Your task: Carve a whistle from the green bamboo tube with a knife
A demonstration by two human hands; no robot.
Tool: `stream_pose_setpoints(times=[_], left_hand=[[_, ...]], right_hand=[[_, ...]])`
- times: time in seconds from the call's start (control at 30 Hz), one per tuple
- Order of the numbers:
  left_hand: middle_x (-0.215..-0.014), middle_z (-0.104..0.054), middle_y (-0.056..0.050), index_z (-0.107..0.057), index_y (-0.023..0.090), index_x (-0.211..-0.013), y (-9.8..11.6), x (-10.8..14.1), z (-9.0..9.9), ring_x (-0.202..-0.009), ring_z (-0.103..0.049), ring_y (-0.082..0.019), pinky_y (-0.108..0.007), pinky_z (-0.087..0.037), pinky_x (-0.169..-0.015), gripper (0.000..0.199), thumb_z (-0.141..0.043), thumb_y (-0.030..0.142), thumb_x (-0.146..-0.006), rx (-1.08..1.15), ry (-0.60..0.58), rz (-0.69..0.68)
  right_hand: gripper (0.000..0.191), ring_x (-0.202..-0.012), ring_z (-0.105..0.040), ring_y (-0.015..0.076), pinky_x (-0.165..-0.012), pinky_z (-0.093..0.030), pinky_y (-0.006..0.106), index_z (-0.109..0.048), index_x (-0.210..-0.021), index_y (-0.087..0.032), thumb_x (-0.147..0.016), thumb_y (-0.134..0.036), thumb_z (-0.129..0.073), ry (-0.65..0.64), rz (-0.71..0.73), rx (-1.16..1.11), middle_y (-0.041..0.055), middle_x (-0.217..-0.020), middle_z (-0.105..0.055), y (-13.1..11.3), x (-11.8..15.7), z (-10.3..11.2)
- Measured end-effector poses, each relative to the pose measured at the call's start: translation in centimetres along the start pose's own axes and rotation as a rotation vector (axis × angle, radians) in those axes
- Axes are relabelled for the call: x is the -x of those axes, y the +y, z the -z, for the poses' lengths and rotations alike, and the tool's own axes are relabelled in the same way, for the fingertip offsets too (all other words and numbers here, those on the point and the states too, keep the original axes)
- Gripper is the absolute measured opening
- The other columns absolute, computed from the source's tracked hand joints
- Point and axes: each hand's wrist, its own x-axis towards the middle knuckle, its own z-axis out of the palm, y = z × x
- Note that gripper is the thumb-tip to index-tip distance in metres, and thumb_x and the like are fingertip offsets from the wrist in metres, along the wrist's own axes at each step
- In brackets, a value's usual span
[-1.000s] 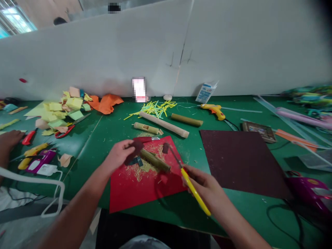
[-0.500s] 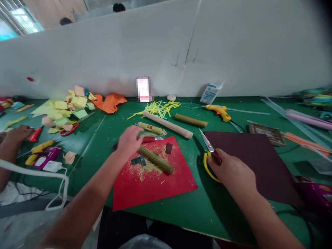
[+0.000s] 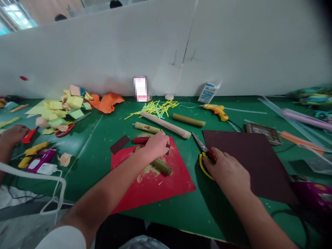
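Observation:
My right hand (image 3: 228, 169) grips scissors (image 3: 199, 141) with yellow and red handles, blades pointing up and left. Over a red sheet (image 3: 178, 180), my left hand (image 3: 157, 145) has its fingers closed on a small dark brown piece (image 3: 168, 149). Beneath that hand and forearm lies a green bamboo tube (image 3: 162, 166), partly hidden, among pale shavings (image 3: 147, 169). Just behind the hand is a red-handled craft knife (image 3: 140, 140), its blade covered. A dark brown rectangle (image 3: 119, 144) lies at the sheet's left corner. Under my right hand spreads a large dark brown sheet (image 3: 261, 162).
Further back are a notched bamboo piece (image 3: 146, 127), a pale stick (image 3: 166, 125), another bamboo tube (image 3: 188, 120), yellow strips (image 3: 158, 109) and a yellow glue gun (image 3: 216, 110). Paper scraps (image 3: 62, 107) and another person's hand (image 3: 15, 135) are left. A white partition (image 3: 103, 58) stands behind.
My left hand has moved right, from beside the craft knife's handle to the small brown piece, uncovering the brown rectangle. My right hand still holds the scissors.

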Motion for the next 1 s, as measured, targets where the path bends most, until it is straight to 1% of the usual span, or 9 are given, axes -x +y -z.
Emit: stream_pose_setpoints(times=[0.1, 0.2, 0.3, 0.37, 0.43, 0.53, 0.67, 0.8, 1.0], left_hand=[[-0.085, -0.063, -0.003, -0.061, 0.019, -0.076, -0.3, 0.1, 0.1, -0.083, -0.062, -0.019, -0.028, -0.049, -0.072, 0.009, -0.068, 0.019, -0.071, 0.124, -0.016, 0.000], [-0.079, -0.065, 0.000, -0.060, 0.019, -0.078, -0.3, 0.7, 0.9, -0.074, -0.062, -0.015, -0.024, -0.048, -0.064, 0.007, -0.066, 0.020, -0.075, 0.266, -0.020, 0.002], [-0.080, -0.065, 0.001, -0.058, 0.019, -0.081, -0.4, 2.4, 2.3, -0.071, -0.061, -0.012, -0.021, -0.047, -0.062, 0.006, -0.063, 0.021, -0.079, 0.372, 0.010, -0.013], [-0.082, -0.065, 0.000, -0.057, 0.019, -0.082, -0.7, 4.1, 3.0, -0.072, -0.060, -0.011, -0.021, -0.047, -0.063, 0.005, -0.062, 0.021, -0.081, 0.424, 0.099, -0.033], [-0.083, -0.064, -0.001, -0.056, 0.019, -0.079, -1.3, 6.1, 3.1, -0.074, -0.059, -0.012, -0.022, -0.047, -0.067, 0.006, -0.061, 0.019, -0.081, 0.448, 0.254, -0.056], [-0.086, -0.063, -0.002, -0.053, 0.019, -0.080, -2.8, 9.1, 2.0, -0.080, -0.061, -0.013, -0.025, -0.049, -0.073, 0.006, -0.059, 0.017, -0.082, 0.443, 0.446, -0.049], [-0.090, -0.063, -0.003, -0.049, 0.020, -0.080, -4.7, 11.9, -0.3, -0.083, -0.062, -0.013, -0.025, -0.051, -0.073, 0.009, -0.055, 0.014, -0.083, 0.335, 0.565, 0.044], [-0.097, -0.064, -0.006, -0.050, 0.020, -0.082, -5.7, 12.7, -1.6, -0.093, -0.062, -0.017, -0.030, -0.052, -0.080, 0.008, -0.053, 0.012, -0.081, 0.230, 0.584, 0.052], [-0.108, -0.064, -0.009, -0.060, 0.020, -0.099, -6.1, 12.2, -1.7, -0.104, -0.060, -0.022, -0.039, -0.052, -0.088, 0.017, -0.050, 0.015, -0.087, 0.088, 0.514, 0.047]], right_hand=[[0.048, -0.091, -0.065, 0.0313, -0.074, -0.049, 0.039, -0.059, -0.123, -0.013, -0.090, -0.045, -0.045, -0.008, 0.016, 0.003, 0.0144, -0.098, -0.067, -0.1, 0.1, 0.4], [0.043, -0.082, -0.066, 0.0311, -0.063, -0.048, 0.039, -0.063, -0.117, -0.020, -0.091, -0.047, -0.042, -0.036, 0.021, 0.002, 0.0115, -0.096, -0.068, 0.3, 0.1, 0.9], [0.044, -0.077, -0.067, 0.0309, -0.055, -0.045, 0.038, -0.064, -0.116, -0.020, -0.091, -0.048, -0.042, 0.027, 0.024, -0.028, 0.0110, -0.098, -0.068, 0.4, 0.2, 1.5], [0.042, -0.076, -0.066, 0.0286, -0.055, -0.045, 0.037, -0.064, -0.115, -0.019, -0.090, -0.047, -0.045, 0.135, 0.084, -0.110, 0.0102, -0.101, -0.068, -0.3, 0.6, 1.9], [0.040, -0.077, -0.066, 0.0237, -0.060, -0.047, 0.034, -0.064, -0.113, -0.019, -0.089, -0.047, -0.047, 0.206, 0.268, -0.288, 0.0082, -0.098, -0.068, -1.8, 1.3, 2.1], [0.036, -0.087, -0.064, 0.0220, -0.070, -0.048, 0.031, -0.065, -0.108, -0.020, -0.087, -0.046, -0.052, 0.123, 0.517, -0.445, 0.0084, -0.099, -0.067, -5.3, 2.6, 2.1], [0.035, -0.087, -0.060, 0.0262, -0.070, -0.046, 0.034, -0.064, -0.096, -0.019, -0.075, -0.047, -0.066, -0.021, 0.611, -0.315, 0.0083, -0.093, -0.064, -9.3, 3.4, 1.1], [0.026, -0.086, -0.059, 0.0246, -0.068, -0.044, 0.034, -0.062, -0.098, -0.018, -0.079, -0.036, -0.063, -0.009, 0.657, -0.299, 0.0075, -0.093, -0.062, -10.3, 3.1, 0.1], [0.012, -0.082, -0.057, 0.0228, -0.069, -0.044, 0.033, -0.061, -0.087, -0.017, -0.083, -0.028, -0.057, 0.033, 0.737, -0.387, 0.0080, -0.087, -0.062, -9.9, 2.5, -1.3]])
